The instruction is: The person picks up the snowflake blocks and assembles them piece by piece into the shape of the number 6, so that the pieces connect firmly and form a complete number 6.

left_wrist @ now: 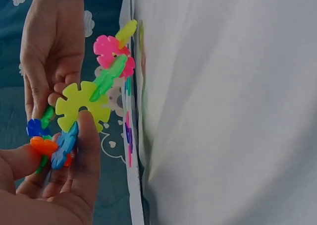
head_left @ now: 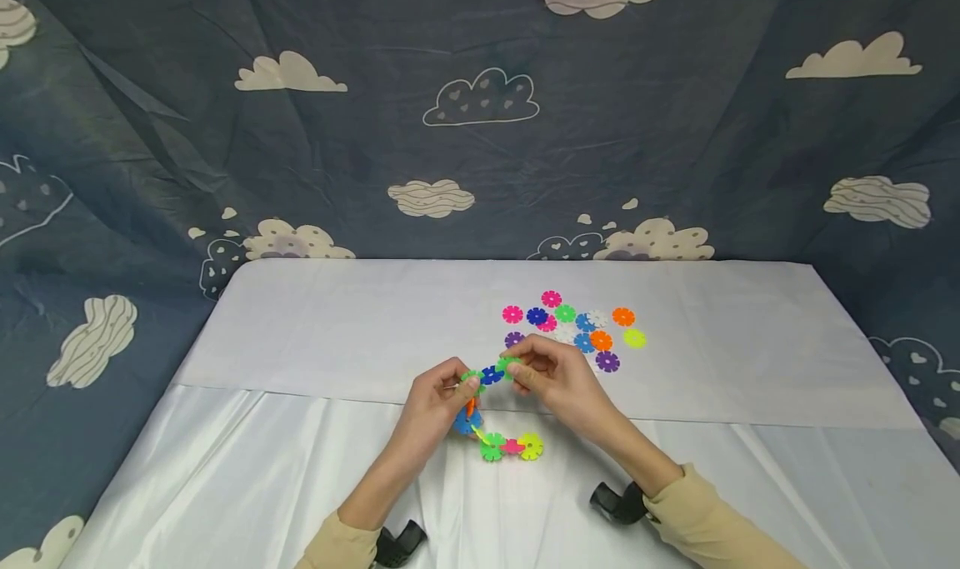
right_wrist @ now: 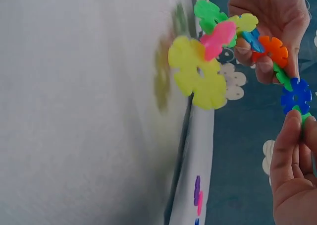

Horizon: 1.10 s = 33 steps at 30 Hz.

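Slotted, flower-shaped plastic discs are joined edge to edge in a curved chain held above the table. My left hand point(head_left: 431, 406) grips the chain near its orange disc point(right_wrist: 271, 50) and a green disc beside it. My right hand point(head_left: 562, 379) pinches the green disc point(head_left: 506, 367) at one end, which joins a dark blue disc point(right_wrist: 296, 97). From my left hand the rest hangs in a curve: a light blue disc point(head_left: 467, 422), a thin-looking yellow one, a green disc point(head_left: 492, 447), a pink disc point(right_wrist: 218, 40) and a yellow end disc point(head_left: 532, 446). Fingers partly cover the chain's middle.
Loose discs lie scattered on the white-covered table point(head_left: 300, 327) beyond my right hand, among them a pink disc point(head_left: 551, 299), an orange disc point(head_left: 623, 316) and a purple disc point(head_left: 607, 361). A dark cloud-patterned cloth point(head_left: 480, 161) hangs behind the table.
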Motion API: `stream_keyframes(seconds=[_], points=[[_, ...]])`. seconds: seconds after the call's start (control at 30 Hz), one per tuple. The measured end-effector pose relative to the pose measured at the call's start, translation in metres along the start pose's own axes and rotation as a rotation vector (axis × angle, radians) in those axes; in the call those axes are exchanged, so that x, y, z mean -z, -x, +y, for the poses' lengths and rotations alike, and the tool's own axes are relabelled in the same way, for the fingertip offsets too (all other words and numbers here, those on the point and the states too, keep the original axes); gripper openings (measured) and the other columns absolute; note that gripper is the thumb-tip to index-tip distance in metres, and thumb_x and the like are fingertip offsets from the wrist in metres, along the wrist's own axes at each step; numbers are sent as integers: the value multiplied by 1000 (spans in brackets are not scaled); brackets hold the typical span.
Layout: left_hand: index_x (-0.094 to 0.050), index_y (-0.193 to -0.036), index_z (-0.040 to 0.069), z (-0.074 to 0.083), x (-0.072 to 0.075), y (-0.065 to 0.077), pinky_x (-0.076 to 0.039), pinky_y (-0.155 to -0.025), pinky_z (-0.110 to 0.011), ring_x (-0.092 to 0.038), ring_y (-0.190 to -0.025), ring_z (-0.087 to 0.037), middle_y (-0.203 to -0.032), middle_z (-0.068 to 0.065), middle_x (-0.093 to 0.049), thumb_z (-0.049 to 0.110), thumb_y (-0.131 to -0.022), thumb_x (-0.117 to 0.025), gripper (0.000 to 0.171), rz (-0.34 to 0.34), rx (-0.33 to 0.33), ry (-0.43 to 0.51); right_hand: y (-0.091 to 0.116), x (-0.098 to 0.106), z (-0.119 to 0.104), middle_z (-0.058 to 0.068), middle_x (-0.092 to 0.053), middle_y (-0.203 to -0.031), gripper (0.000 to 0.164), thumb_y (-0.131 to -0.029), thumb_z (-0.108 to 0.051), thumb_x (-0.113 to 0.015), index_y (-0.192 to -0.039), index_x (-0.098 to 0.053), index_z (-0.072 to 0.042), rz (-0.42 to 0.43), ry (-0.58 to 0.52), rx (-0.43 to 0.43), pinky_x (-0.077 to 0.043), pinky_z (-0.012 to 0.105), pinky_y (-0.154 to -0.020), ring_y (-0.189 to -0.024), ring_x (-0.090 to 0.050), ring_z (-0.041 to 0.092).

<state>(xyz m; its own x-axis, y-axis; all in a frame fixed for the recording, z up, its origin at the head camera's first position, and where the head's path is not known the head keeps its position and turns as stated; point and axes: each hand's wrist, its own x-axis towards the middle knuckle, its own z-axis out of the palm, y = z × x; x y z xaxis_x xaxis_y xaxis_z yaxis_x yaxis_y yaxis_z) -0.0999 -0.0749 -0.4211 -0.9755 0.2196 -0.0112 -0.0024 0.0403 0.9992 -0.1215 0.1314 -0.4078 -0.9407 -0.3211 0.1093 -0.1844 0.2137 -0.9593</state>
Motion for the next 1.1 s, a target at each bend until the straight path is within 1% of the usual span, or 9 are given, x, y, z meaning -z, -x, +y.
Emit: stream_keyframes(seconds=[0.23,0.33,0.4,0.47,0.6,0.73,0.83,1.0,1.1], points=[[-55,-85,-1,-3,-6,-1,-42,-60,-24,-58,-64,-18,-78,-18,-61,15,-98,-61,22,10,66,95,-7,3,5,9,-65,-85,23,-95,-6,-64,-118,-68,-11,-29,14,30,-56,36,-74,-75,-63,29],[-54,-87,1,-2,-6,-1,-42,-57,-25,-55,-63,-17,-80,-18,-63,15,-97,-62,19,13,93,86,-9,5,5,7,-65,-89,27,-97,-4,-61,-122,-67,-10,-59,45,35,-56,36,-77,-78,-63,29],[-54,-94,2,-2,-5,-1,-41,-56,-25,-53,-64,-17,-81,-17,-64,14,-97,-60,14,3,105,66,-10,5,4,6,-64,-94,28,-97,-3,-61,-123,-67,-10,-78,61,31,-56,35,-78,-79,-63,30],[-54,-103,3,-1,-3,-1,-44,-57,-26,-56,-65,-18,-83,-16,-65,12,-97,-58,11,-18,117,56,-10,4,4,6,-63,-97,29,-97,-3,-61,-125,-67,-9,-97,69,24,-56,34,-78,-80,-64,31],[-53,-118,6,0,-1,-2,-51,-62,-29,-64,-69,-24,-78,-11,-64,12,-98,-57,21,-64,133,49,-11,-1,4,5,-63,-98,34,-96,-3,-62,-130,-62,-8,-123,61,13,-56,34,-77,-80,-66,32],[-58,-119,8,-3,2,-3,-53,-66,-32,-67,-68,-29,-73,-10,-61,22,-100,-59,23,-92,139,36,-11,-5,4,6,-65,-97,39,-94,-1,-64,-132,-58,-5,-125,39,-6,-57,33,-76,-82,-67,30],[-61,-113,6,-4,3,-3,-51,-60,-29,-63,-62,-25,-74,-10,-63,26,-100,-60,23,-93,137,15,-10,-6,3,6,-65,-99,39,-93,0,-65,-131,-59,-4,-123,55,-15,-57,31,-75,-85,-68,27],[-64,-105,5,-5,5,-3,-39,-45,-25,-46,-51,-17,-73,-9,-62,23,-100,-59,18,-63,127,-23,-6,1,5,8,-65,-105,37,-92,-1,-66,-129,-61,-5,-105,91,-23,-56,29,-78,-89,-68,25],[-64,-106,5,-6,7,-3,-39,-45,-25,-45,-50,-18,-71,-8,-58,21,-100,-60,17,-52,112,-32,-2,8,7,11,-66,-106,37,-91,-2,-67,-127,-62,-6,-84,108,-42,-56,28,-78,-89,-68,26]])
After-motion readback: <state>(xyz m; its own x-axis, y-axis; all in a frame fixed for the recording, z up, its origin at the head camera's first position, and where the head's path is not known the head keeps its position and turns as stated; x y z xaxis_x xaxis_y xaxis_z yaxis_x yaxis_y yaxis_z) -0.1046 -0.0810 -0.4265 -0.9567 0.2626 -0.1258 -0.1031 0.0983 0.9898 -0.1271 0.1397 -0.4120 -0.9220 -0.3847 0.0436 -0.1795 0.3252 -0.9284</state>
